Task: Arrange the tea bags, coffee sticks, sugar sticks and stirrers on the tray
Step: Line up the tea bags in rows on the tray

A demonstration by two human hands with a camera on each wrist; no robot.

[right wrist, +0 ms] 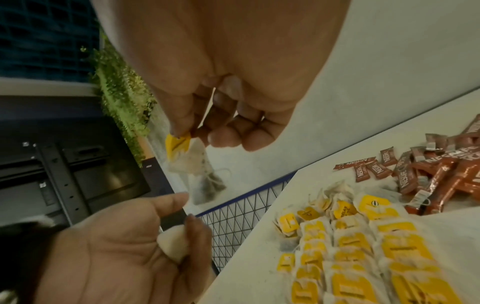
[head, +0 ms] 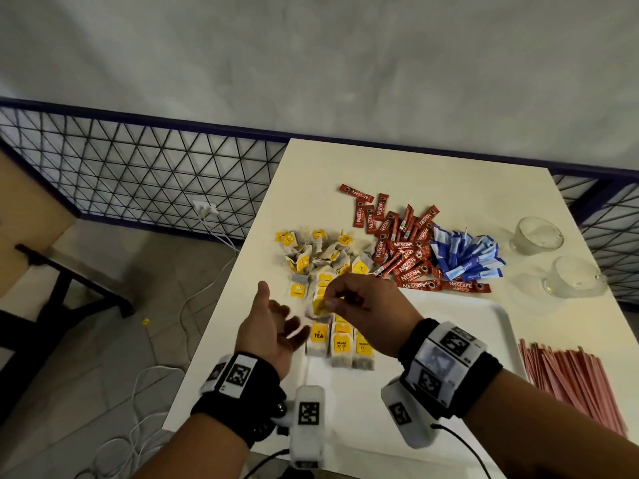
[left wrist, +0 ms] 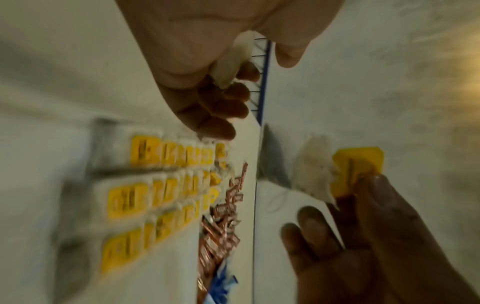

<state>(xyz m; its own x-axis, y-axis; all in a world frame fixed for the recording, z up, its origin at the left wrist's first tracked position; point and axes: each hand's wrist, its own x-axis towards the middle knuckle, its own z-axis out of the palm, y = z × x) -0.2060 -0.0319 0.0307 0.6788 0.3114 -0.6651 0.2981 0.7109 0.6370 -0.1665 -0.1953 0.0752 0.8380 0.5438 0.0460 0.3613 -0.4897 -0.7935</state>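
Your right hand (head: 359, 302) pinched a tea bag (right wrist: 192, 160) by its yellow tag, lifted above the neat rows of tea bags (head: 340, 344) on the left part of the white tray (head: 484, 326). Your left hand (head: 273, 326), just left of it, curled its fingers round a small pale wad (right wrist: 172, 243); what it was is unclear. Beyond the tray lay loose tea bags (head: 321, 252), red coffee sticks (head: 404, 250) and blue sugar sticks (head: 466, 257). Pink stirrers (head: 567, 375) lay at the near right of the table (head: 432, 167).
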